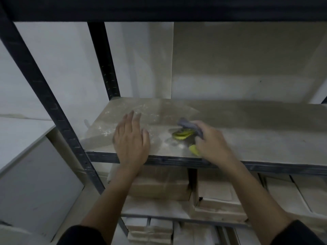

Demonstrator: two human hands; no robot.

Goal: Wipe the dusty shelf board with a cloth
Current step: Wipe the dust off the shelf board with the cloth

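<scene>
Dim storeroom w/ pale walls; dark metal rack upright frames a dusty grey-beige shelf board, white dust specks thickest toward its left-back corner. Left hand lies flat, fingers spread, palm down near the front edge, gripping nothing — prob. bracing the body or steadying the board. Right hand is closed round a bunched grey-and-yellow-green cloth, pressed onto the board mid-front, so wiping looks underway. Below, brown cardboard boxes sit stacked on the lower shelf, flaps shut; contents can't be seen.
</scene>
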